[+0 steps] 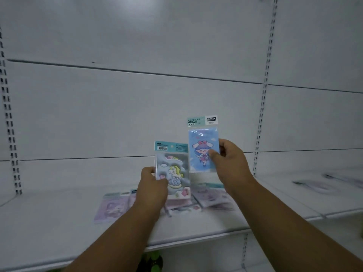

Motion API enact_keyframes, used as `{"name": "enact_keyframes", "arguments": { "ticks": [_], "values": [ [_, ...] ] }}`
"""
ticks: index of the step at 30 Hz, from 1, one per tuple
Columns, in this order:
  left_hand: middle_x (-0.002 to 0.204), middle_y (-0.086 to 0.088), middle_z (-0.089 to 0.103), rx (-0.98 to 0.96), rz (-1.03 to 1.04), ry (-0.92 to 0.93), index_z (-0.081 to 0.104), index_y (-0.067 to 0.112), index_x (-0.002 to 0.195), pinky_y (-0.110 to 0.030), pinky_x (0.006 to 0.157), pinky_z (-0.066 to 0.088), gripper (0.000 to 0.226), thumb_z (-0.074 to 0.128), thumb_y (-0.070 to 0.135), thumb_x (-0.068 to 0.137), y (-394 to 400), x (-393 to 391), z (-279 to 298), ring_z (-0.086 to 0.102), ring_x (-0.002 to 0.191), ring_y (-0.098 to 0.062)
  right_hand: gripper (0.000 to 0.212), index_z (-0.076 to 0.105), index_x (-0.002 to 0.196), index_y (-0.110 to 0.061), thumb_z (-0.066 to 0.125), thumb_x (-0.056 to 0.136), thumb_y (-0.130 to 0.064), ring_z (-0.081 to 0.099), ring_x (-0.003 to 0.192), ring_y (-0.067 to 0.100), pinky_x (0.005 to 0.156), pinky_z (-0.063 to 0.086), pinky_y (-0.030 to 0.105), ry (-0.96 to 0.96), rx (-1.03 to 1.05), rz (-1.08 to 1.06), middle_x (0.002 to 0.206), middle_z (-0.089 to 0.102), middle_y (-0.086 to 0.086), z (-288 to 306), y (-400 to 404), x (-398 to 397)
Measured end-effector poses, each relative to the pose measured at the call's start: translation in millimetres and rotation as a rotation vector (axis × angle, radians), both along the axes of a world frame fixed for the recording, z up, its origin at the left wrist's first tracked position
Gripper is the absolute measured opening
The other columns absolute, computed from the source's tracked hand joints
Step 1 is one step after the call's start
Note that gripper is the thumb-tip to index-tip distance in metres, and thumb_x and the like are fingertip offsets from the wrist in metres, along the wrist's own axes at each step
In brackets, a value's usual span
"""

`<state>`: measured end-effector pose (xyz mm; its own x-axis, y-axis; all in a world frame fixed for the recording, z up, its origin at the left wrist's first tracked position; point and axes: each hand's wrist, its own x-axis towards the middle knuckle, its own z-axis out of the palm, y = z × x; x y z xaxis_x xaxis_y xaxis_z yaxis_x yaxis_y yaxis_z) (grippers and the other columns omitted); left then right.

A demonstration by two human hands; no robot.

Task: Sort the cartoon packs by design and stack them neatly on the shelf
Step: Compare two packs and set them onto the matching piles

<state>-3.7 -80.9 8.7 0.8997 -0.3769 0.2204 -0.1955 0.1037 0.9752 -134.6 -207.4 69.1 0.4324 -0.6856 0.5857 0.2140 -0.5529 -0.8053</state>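
Note:
My left hand (152,188) grips a unicorn pack (173,169) upright by its lower left edge, above the white shelf (59,222). My right hand (228,163) pinches a blue pack with a bunny-eared girl (200,148) by its right side, held higher and just right of the unicorn pack. Below them, lying flat on the shelf, are a purple pack (112,209) at the left, pink packs (212,197) at the right, and more packs partly hidden behind my left hand.
The shelf's white back panel (137,114) has slotted uprights at the left (9,124) and right (261,114). Blurred packs (322,185) lie on the adjoining shelf to the right. Something green (155,260) shows below the shelf edge.

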Motion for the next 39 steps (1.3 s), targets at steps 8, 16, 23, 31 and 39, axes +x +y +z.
{"name": "enact_keyframes", "arguments": {
  "ticks": [8,16,23,31,39],
  "values": [
    [0.083,0.002,0.07,-0.039,-0.224,-0.04,0.049,0.03,0.09,-0.032,0.058,0.058,0.031,0.06,0.002,0.085,-155.6,-136.9,1.2,0.073,0.064,-0.013,0.011,0.064,0.095,-0.025,0.064,0.09,-0.014,0.07,0.074,0.003,0.052,0.052,0.013,-0.027,0.042,-0.148,0.09,0.071,-0.009,4.8,-125.1,-167.7],
    [0.091,-0.002,0.068,-0.052,-0.342,0.009,0.05,0.03,0.09,-0.041,0.072,0.061,0.029,0.062,0.004,0.086,-309.6,-268.4,3.3,0.072,0.077,-0.021,0.012,0.067,0.096,-0.017,0.065,0.088,-0.008,0.073,0.074,0.006,0.056,0.055,0.017,-0.001,0.083,-0.242,0.087,0.074,-0.006,7.4,-269.3,-307.7],
    [0.094,-0.003,0.068,-0.015,-0.395,-0.023,0.049,0.029,0.094,-0.031,0.058,0.058,0.025,0.062,0.008,0.09,-421.3,-299.7,4.7,0.072,0.075,-0.018,0.013,0.067,0.098,-0.019,0.066,0.088,-0.011,0.072,0.07,0.005,0.054,0.055,0.018,0.023,0.046,-0.301,0.086,0.074,-0.004,5.2,-374.9,-344.3],
    [0.086,0.002,0.065,0.039,-0.35,-0.027,0.048,0.025,0.099,-0.027,0.051,0.055,0.021,0.06,0.011,0.09,-536.6,-322.9,13.5,0.068,0.068,-0.014,0.019,0.067,0.074,-0.027,0.075,0.081,-0.012,0.072,0.064,0.008,0.056,0.059,0.022,0.052,0.159,-0.391,0.063,0.073,-0.015,-1.2,-506.0,-379.7],
    [0.087,0.001,0.064,0.012,-0.102,0.013,0.048,0.023,0.101,-0.024,0.051,0.05,0.024,0.061,0.007,0.089,-592.6,-325.6,7.5,0.067,0.072,-0.016,0.016,0.067,0.064,-0.014,0.081,0.071,-0.01,0.073,0.075,0.029,0.071,0.059,0.045,0.316,0.218,-0.29,0.076,0.074,0.012,-34.5,-635.3,-363.5]
  ]
}}
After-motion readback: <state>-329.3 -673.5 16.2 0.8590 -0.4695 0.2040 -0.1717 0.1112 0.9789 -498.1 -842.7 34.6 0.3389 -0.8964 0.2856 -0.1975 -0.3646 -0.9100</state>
